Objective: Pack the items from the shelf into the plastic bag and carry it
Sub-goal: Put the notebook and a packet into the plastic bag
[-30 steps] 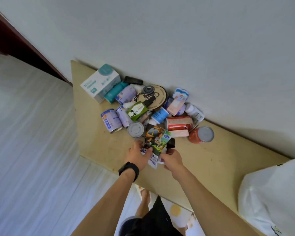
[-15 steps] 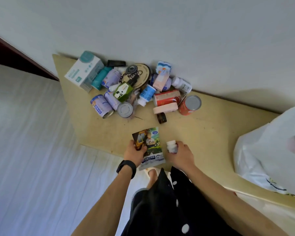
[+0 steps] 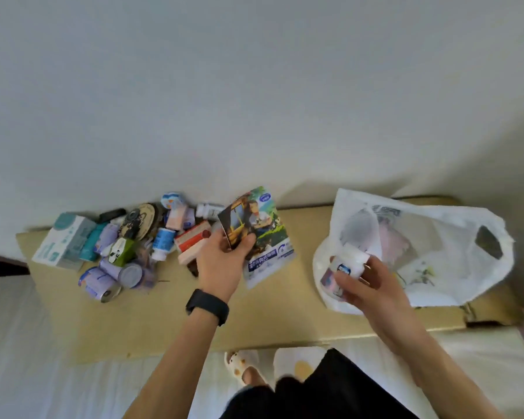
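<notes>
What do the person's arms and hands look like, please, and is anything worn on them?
No sleeves are in view; both arms are bare as far as the picture shows. Neither the left hand nor the right hand wears a glove. A black wristband, perhaps a watch, circles the left wrist; the right wrist shows nothing.

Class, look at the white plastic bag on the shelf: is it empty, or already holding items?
Holding items: the plastic bag shows pinkish and grey shapes through its thin wall.

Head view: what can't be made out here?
All head view.
- Plastic bag: contents only dim shapes through white film.
- White bottle: label blurred, partly under right hand.
- Pouch: small print blurred; left hand covers a corner.
- Pile on shelf: items overlap, labels too small.
</notes>
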`<state>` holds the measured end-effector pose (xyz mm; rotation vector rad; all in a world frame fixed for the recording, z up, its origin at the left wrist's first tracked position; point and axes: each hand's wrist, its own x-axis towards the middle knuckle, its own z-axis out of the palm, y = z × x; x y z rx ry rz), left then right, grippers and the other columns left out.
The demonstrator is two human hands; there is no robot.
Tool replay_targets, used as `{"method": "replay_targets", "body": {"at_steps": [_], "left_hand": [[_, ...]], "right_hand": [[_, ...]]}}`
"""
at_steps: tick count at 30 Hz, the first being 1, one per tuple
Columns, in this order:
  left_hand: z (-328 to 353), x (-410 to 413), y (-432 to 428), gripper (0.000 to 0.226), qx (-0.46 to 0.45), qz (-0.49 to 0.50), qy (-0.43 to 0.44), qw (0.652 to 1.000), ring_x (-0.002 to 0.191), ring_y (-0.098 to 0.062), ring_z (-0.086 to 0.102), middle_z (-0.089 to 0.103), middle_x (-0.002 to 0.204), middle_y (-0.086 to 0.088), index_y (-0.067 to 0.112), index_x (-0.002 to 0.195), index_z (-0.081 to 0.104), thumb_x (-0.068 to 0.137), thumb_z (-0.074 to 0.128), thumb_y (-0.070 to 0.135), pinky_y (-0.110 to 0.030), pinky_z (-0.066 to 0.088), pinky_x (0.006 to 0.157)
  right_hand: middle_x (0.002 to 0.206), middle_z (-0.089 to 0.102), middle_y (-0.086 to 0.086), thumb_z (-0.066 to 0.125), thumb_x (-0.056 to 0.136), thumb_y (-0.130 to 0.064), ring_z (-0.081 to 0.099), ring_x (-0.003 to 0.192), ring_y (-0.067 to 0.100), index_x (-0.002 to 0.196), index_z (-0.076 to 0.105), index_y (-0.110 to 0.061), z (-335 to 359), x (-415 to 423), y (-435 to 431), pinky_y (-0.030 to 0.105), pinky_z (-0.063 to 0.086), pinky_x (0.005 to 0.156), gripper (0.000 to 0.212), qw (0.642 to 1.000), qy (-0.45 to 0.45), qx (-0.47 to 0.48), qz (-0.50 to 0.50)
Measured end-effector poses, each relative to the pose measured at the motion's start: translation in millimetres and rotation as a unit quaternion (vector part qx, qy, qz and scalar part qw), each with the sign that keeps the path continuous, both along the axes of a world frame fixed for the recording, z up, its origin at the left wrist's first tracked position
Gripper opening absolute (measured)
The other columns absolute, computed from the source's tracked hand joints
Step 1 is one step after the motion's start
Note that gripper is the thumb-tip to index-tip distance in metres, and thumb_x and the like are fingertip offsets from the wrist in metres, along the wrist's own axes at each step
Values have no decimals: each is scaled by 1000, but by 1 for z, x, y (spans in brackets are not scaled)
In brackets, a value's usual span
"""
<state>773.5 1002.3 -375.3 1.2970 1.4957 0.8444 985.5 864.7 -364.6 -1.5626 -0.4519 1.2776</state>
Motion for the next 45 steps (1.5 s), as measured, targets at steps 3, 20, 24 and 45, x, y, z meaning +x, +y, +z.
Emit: {"method": "replay_targets", "body": {"at_steps": [3, 20, 24, 45], "left_hand": [[46, 89, 4, 14, 82, -62, -16, 995, 76, 2, 68, 73, 82, 14, 30, 89, 65, 82, 77, 27, -19, 52, 67], [-37, 284, -61, 45, 254, -478, 571, 618, 86, -24, 66, 71, 90, -3, 20, 129, 45, 88, 41, 2, -41, 32, 96], [-46, 291, -57, 33, 140, -522, 472, 697, 106, -28, 60, 66, 116, -6, 23, 129, 51, 98, 40, 19, -41, 41, 96], [-66, 238, -84, 62, 168, -462, 441, 751, 149, -25, 10, 13, 162, -6, 37, 150, 20, 94, 37, 58, -49, 11, 118]], "right_hand": [[107, 75, 9, 77, 71, -19, 72, 100, 27, 116, 65, -16, 26, 56, -34, 44, 54, 84, 47, 996, -8, 53, -74], [106, 76, 8, 87, 71, -14, 73, 98, 25, 120, 64, -14, -10, 156, -200, 41, 59, 78, 54, 976, 1, 18, -218], [103, 77, 6, 81, 78, -7, 73, 95, 22, 119, 64, -14, -12, 155, -197, 34, 60, 73, 45, 979, -18, 7, -204], [94, 62, -2, 57, 88, -34, 56, 72, 13, 117, 52, -21, -63, 173, -48, 24, 41, 59, 33, 915, -257, -225, 216]]}}
